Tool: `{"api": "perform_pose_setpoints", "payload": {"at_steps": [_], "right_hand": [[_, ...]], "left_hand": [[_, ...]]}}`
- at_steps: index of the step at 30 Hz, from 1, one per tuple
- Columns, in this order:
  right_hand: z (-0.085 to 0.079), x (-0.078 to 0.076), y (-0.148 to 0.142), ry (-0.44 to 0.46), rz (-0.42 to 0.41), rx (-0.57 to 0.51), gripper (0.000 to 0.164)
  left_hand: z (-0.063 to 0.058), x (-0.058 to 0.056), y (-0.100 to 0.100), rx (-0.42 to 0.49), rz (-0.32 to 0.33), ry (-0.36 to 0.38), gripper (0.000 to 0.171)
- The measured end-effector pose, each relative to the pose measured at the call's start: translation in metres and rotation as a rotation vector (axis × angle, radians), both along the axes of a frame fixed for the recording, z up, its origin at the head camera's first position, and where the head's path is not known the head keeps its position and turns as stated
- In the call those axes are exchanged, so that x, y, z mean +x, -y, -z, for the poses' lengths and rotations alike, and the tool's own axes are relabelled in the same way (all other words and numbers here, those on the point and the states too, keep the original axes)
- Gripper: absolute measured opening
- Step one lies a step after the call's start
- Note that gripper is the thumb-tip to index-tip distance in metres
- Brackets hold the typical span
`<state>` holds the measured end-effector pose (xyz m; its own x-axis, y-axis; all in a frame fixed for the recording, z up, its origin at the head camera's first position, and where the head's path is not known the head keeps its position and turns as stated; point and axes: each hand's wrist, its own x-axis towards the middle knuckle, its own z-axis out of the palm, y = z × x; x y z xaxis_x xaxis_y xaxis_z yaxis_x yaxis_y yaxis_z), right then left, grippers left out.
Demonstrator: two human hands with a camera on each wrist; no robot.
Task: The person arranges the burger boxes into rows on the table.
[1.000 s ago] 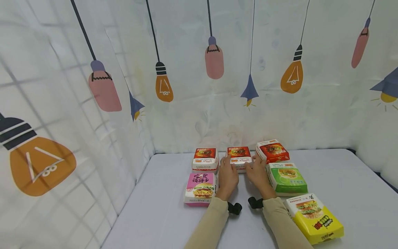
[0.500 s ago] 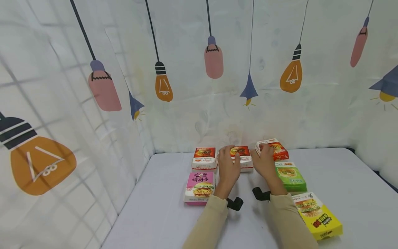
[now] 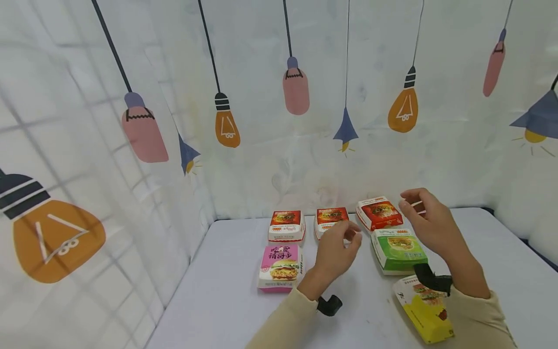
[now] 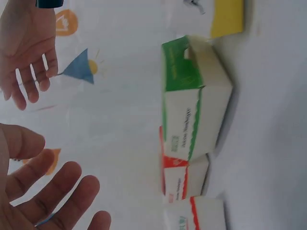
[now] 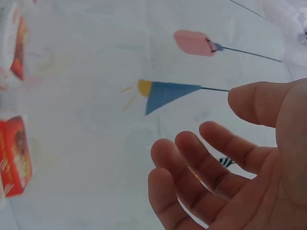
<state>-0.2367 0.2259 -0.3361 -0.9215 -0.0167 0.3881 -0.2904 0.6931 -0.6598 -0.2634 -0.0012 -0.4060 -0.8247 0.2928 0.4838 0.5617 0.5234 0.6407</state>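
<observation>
In the head view my left hand hovers in front of the middle red-and-white burger box, covering part of it; the fingers are loosely bent around nothing. My right hand is raised at the right, above and beside the green burger box, its fingers relaxed with a gap to the thumb. A red burger box stands behind the green one, turned at an angle. Under the right forearm lies a yellow burger box, partly hidden by the sleeve. Both wrist views show empty palms.
On the left of the white table a pink burger box lies in front of another red-and-white box. A white curtain printed with lamps hangs along the back and left side.
Both hands have drawn away from the middle red-and-white box. The right hand has risen and swung right; the left has pulled back slightly toward me. The boxes appear to stay put.
</observation>
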Motion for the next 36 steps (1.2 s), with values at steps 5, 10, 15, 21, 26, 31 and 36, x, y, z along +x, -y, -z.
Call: {"api": "perform_pose_setpoints", "payload": {"at_steps": [5, 10, 15, 21, 26, 31, 36], "right_hand": [[0.028, 0.005, -0.035, 0.069, -0.063, 0.152, 0.043], [0.064, 0.014, -0.063, 0.180, -0.113, 0.237, 0.036], [0.091, 0.025, -0.087, 0.264, -0.118, 0.265, 0.036], [0.106, 0.031, -0.103, 0.420, -0.171, 0.266, 0.042], [0.110, 0.033, -0.100, 0.519, -0.203, 0.217, 0.042], [0.111, 0.035, -0.091, 0.522, -0.250, 0.194, 0.042], [0.111, 0.036, -0.076, 0.518, -0.327, 0.165, 0.040]], "left_hand": [[0.023, 0.015, -0.012, -0.273, 0.126, -0.009, 0.015], [0.039, 0.028, -0.029, -0.447, 0.194, 0.037, 0.031], [0.048, 0.042, -0.043, -0.552, 0.246, 0.133, 0.057], [0.053, 0.053, -0.054, -0.628, 0.247, 0.126, 0.078], [0.053, 0.061, -0.061, -0.709, 0.210, 0.136, 0.085], [0.051, 0.063, -0.057, -0.772, 0.196, 0.141, 0.084], [0.047, 0.061, -0.037, -0.795, 0.230, 0.160, 0.082]]}}
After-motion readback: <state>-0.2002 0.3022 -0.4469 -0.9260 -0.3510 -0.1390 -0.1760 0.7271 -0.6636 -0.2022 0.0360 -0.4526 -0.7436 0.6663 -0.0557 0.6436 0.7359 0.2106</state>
